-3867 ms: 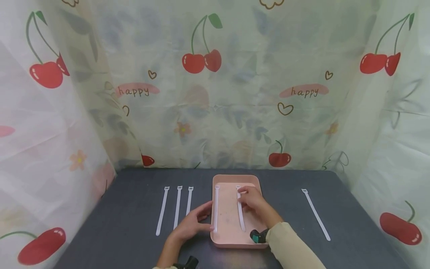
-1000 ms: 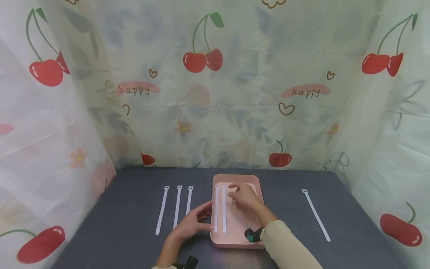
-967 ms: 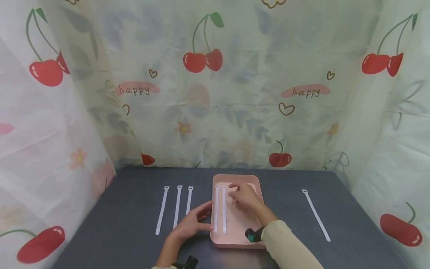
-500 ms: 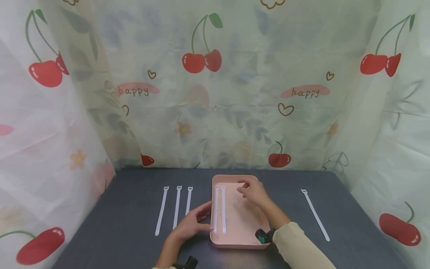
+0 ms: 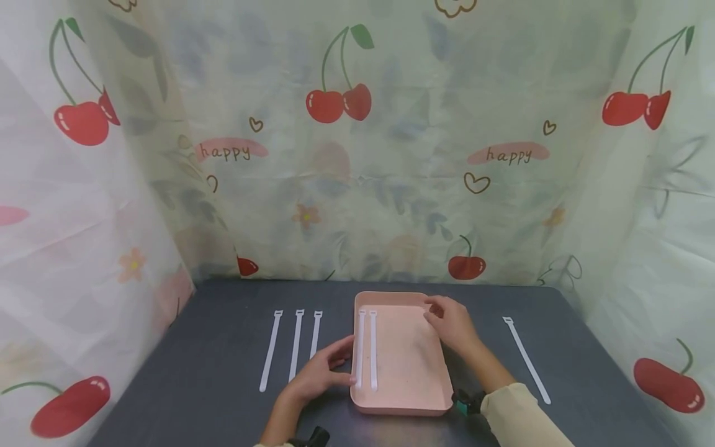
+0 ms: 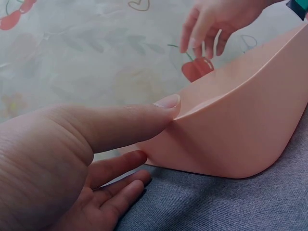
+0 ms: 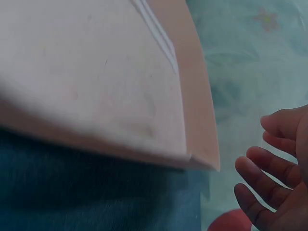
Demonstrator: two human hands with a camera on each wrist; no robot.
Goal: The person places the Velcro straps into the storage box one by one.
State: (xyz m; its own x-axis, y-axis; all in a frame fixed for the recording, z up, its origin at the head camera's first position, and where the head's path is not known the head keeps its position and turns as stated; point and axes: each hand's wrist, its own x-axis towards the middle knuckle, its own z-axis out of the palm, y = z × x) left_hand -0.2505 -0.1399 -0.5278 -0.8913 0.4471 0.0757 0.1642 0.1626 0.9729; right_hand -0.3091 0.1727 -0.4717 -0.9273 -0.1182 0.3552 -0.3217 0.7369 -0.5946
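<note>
A shallow pink tray (image 5: 408,363) stands on the dark table. Two white cable ties (image 5: 373,351) with slotted heads lie side by side along its left wall. My left hand (image 5: 315,374) rests against the tray's left side; in the left wrist view its thumb touches the rim and its other fingertips lie by the outer wall. At the tray's far right corner my right hand (image 5: 454,324) hovers with loosely bent fingers. Nothing is between the fingers of that hand (image 7: 279,178) in the right wrist view.
Left of the tray lie three more white cable ties (image 5: 271,351), the nearest partly hidden behind my left hand. A single tie (image 5: 527,360) lies slanted on the right side of the table (image 5: 223,366). A printed curtain (image 5: 391,205) encloses the back and sides.
The second cable tie moved left beside the first in the tray, and my right hand let it go. That hand then drew right to the tray's far right corner. My left hand stayed put.
</note>
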